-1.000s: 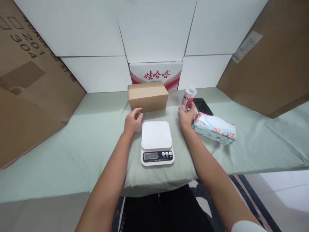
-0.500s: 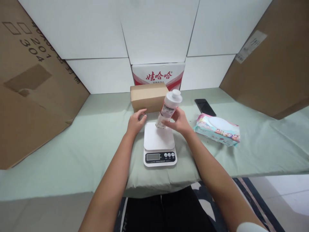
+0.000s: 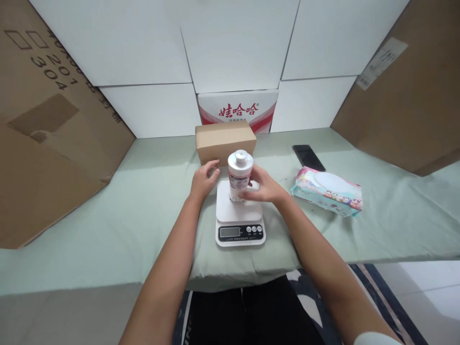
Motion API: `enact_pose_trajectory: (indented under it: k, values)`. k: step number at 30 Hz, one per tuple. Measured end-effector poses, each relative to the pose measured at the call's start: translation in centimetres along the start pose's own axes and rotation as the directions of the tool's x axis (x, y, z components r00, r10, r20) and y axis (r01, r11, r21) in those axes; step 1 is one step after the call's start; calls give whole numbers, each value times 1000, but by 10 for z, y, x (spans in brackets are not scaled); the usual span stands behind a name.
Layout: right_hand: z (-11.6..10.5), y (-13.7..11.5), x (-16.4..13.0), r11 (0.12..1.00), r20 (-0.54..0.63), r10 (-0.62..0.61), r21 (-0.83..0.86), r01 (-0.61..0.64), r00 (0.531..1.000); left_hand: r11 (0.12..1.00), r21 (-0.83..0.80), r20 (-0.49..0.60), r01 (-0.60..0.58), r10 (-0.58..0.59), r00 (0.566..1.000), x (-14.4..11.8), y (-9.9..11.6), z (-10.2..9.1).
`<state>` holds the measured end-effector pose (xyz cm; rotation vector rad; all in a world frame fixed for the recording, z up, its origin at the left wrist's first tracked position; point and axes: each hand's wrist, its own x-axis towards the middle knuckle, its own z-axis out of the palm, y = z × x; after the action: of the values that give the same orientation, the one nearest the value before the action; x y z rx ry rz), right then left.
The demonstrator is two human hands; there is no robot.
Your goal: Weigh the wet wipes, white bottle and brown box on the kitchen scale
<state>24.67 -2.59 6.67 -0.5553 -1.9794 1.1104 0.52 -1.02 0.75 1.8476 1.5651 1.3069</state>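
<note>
A plain brown cardboard box (image 3: 225,141) is set on the pale green cloth-covered table (image 3: 108,220), backed by a white carton with red lettering (image 3: 237,109). A black phone (image 3: 308,157) is laid just behind a pastel wet-wipe pack (image 3: 327,190)

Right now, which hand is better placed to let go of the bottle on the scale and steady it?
Right. The right hand already wraps the white bottle, upright on the scale. The left hand rests on the cloth beside the scale, touching neither.
</note>
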Motion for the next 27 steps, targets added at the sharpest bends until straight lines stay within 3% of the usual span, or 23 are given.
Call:
enact_pose_trajectory:
  k: [3,6,9,11,14,17,19,22,27]
  values:
    - [-18,3,1,994,-232,-63,70,81,971,1000,2,-26,21,-21,999,0,0,-1]
    - [-37,13,1,991,-505,-64,73,117,860,999,13,-37,31,-31,999,0,2,-2]
    - [-49,24,-1,990,-628,-31,87,110,778,1000,9,-46,20,-19,999,-1,3,-3]
    - [-51,27,-3,983,-641,-33,117,139,767,1000,7,-51,9,-8,999,-1,3,-3]
    - [-44,25,-3,979,-556,-19,160,129,831,1000,15,-58,10,-9,998,-1,2,-3]
    - [-32,19,-2,984,-343,30,178,34,939,1000,17,-63,20,-19,998,-1,2,-3]
    - [-23,15,-1,985,-193,63,169,-30,979,1000,16,-62,22,-21,998,-1,2,-2]
    - [-15,10,1,988,-33,67,142,-62,997,1000,20,-58,19,-18,998,-1,3,-2]
    - [-10,4,2,996,129,46,63,-55,991,1000,13,-50,23,-22,998,-1,5,-3]
